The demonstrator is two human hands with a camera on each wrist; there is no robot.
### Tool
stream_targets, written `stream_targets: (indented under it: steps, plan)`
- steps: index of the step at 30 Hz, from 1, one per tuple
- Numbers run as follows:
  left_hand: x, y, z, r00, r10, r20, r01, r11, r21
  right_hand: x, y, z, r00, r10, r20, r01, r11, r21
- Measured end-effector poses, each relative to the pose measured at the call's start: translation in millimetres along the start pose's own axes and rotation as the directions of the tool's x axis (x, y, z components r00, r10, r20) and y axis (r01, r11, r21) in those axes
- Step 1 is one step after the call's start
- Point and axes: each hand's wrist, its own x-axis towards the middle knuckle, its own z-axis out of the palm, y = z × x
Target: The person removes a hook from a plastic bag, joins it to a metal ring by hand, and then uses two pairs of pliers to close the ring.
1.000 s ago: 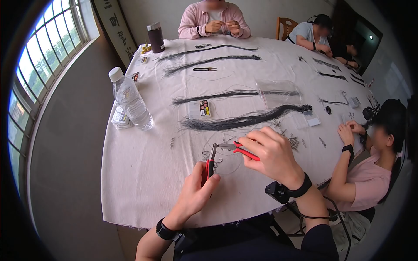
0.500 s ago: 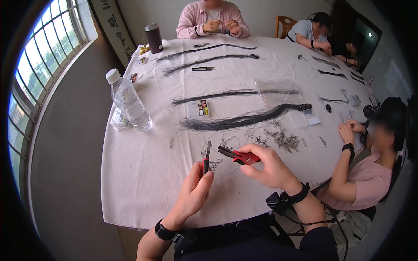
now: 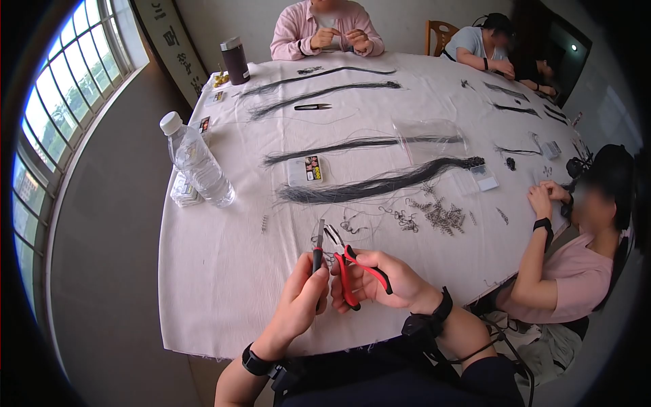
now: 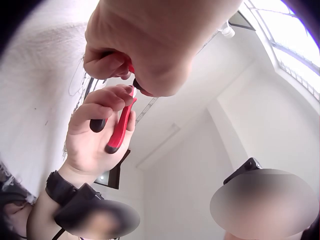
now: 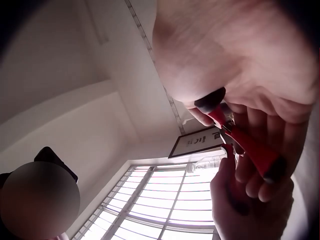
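In the head view my left hand [image 3: 298,302] grips a pair of pliers [image 3: 319,236], its narrow jaws pointing away from me. Right beside it, my right hand [image 3: 397,281] holds second pliers [image 3: 368,268] with red and black handles. These handles stand spread apart, thumb along one and fingers around the other. The second pliers' jaws are slightly parted, close by the first pliers' tip. In the right wrist view the spread red handle [image 5: 252,152] lies across my fingers. Small bent wire hooks [image 3: 349,224] lie on the cloth just beyond the tools.
Beyond the hooks are a pile of small springs [image 3: 444,218], a long dark fibre bundle [image 3: 380,184] and a clear plastic box [image 3: 298,171]. A water bottle [image 3: 203,169] stands at the left, thread snips [image 3: 312,106] farther back. Other people sit around the white-clothed table [image 3: 217,285].
My right hand has turned palm upward and come down and left toward my left hand, its pliers' handles now spread. My left hand keeps its pliers in nearly the same place.
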Motion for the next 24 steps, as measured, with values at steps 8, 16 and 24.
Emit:
stream_targets:
  steps: [8,16,24]
  plan:
    - [0,-4,-2,1.0,0.009,-0.002,-0.009,1.0,-0.023,4,4,-7,0.999,-0.028,-0.019,0.028,1.0,0.014]
    - [1,-7,-2,1.0,0.014,0.022,-0.014,0.999,-0.031,9,8,1,0.99,-0.112,-0.082,0.113,0.994,0.008]
    - [1,-16,6,0.999,0.002,-0.032,-0.007,0.987,-0.16,24,27,14,0.972,-0.207,-0.107,0.226,0.953,0.204]
